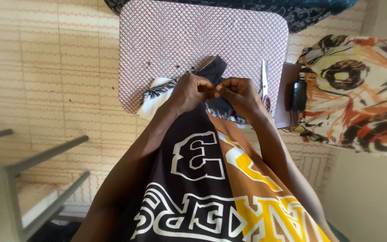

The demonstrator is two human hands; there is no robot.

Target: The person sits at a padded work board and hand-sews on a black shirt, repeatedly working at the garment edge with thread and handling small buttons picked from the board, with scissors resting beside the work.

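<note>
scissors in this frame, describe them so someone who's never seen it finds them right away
Start at the padded board with the pink-and-white lattice cover at top centre. Along its right edge, just past the person's right hand, lie the scissors, blades pointing away from the person. They are the only bright metal thing there; the dark object further right is black and blunt.

Padded board (166,36) w/ dark cloth (213,71), scissors (264,80).

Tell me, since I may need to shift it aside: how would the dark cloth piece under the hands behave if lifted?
The dark cloth piece is probably floppy: it already lies bunched and folded on the board. It looks thin, so likely light. Both the left hand and right hand pinch it, suggesting it drapes without support. The scissors lie apart from it.
</note>
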